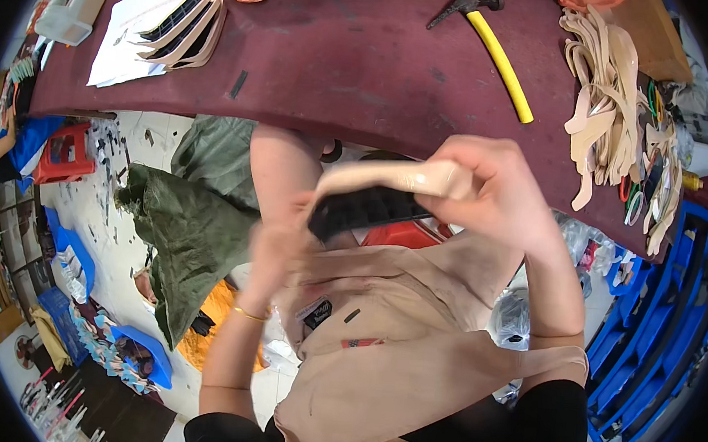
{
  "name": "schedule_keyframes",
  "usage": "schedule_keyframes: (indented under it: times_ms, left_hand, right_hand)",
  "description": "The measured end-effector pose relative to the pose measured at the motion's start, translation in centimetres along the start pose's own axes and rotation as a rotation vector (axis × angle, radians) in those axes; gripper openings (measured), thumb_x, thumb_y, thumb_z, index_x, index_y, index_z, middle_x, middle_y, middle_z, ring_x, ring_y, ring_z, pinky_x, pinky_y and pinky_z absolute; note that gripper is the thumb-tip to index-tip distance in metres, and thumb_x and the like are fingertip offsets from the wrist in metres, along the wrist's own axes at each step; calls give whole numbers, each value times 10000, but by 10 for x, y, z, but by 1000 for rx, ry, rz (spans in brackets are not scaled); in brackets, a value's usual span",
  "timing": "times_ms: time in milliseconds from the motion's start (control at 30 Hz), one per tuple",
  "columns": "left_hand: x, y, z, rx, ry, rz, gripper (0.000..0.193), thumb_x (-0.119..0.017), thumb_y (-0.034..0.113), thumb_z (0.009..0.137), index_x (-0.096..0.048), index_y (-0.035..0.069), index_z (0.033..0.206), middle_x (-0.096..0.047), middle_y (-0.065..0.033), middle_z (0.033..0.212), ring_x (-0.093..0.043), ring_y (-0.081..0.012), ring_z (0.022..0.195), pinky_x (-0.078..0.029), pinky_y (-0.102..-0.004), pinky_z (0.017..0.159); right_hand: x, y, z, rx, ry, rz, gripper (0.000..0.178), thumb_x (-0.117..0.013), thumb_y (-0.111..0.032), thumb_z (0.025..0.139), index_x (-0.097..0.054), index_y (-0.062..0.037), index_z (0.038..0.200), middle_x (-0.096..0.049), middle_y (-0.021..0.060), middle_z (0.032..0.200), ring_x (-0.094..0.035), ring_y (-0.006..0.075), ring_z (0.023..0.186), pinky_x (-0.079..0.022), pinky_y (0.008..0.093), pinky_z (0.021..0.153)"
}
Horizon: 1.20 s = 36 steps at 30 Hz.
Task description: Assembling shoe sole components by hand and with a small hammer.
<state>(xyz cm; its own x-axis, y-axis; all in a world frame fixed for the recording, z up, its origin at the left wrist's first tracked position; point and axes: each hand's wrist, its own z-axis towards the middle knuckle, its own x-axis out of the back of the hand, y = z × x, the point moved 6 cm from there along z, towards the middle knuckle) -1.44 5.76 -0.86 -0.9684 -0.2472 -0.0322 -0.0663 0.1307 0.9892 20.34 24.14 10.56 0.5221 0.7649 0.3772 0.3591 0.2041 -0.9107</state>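
Note:
Above my lap I hold a curved black ridged piece (363, 213), like a shoe platform, with a smooth beige strip (382, 175) along its upper edge. My right hand (500, 190) is closed round its right end, thumb and fingers pinching the strip and the black part together. At the left end is my left hand (276, 252), smeared by motion, its fingers closed at the piece's edge. Similar beige-edged black pieces (188, 33) lie stacked on white paper at the table's far left.
On the maroon table (324, 63) lie a hammer (500, 63) with a yellow handle and a bundle of beige strips (605, 99). Scissors (634, 204) hang at its right edge. Blue racks (650, 332) stand right; a green sack (189, 234) lies left. A person (10, 152) sits far left.

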Motion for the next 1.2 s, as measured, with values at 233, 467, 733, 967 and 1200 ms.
schedule_keyframes:
  times_ms: [233, 467, 733, 967, 1200]
  left_hand:
    - [-84, 93, 47, -99, -386, 471, 256, -746, 175, 737, -599, 6, 862, -562, -95, 741, -515, -188, 663, -415, -286, 588]
    - [-68, 111, 53, -255, -429, 762, 211, -767, 103, 671, -581, 9, 699, -480, -78, 585, -462, -232, 503, -338, -310, 475]
    - [-56, 121, 45, -309, -295, 626, 159, -760, 108, 674, -623, 35, 708, -514, -65, 571, -502, -224, 513, -369, -298, 477]
    - [-43, 112, 45, -283, -144, 543, 140, -765, 106, 659, -660, 42, 726, -544, -61, 590, -513, -197, 522, -369, -283, 482]
    - [-44, 124, 73, -429, -165, 968, 244, -699, 91, 660, -638, 84, 897, -521, -58, 665, -550, -244, 616, -418, -324, 516]
  right_hand:
    - [-29, -14, 8, 166, -200, -111, 273, -672, -111, 657, -579, 7, 885, -556, 159, 774, -570, 331, 721, -454, 363, 617]
    - [18, -36, 13, 87, -186, -10, 287, -772, -73, 679, -653, -34, 937, -560, 34, 832, -523, 103, 651, -394, 227, 564]
    - [13, -8, 19, 244, -103, 149, 104, -753, -7, 674, -699, -20, 762, -568, 28, 722, -539, 106, 666, -394, 241, 564]
    - [-2, 10, 32, 161, -73, 344, 113, -735, -17, 718, -688, -9, 819, -585, 16, 752, -538, 67, 636, -406, 216, 554]
    - [-6, 13, 49, -58, -183, 144, 213, -668, -225, 835, -644, -15, 808, -556, -22, 631, -505, 36, 564, -395, 195, 501]
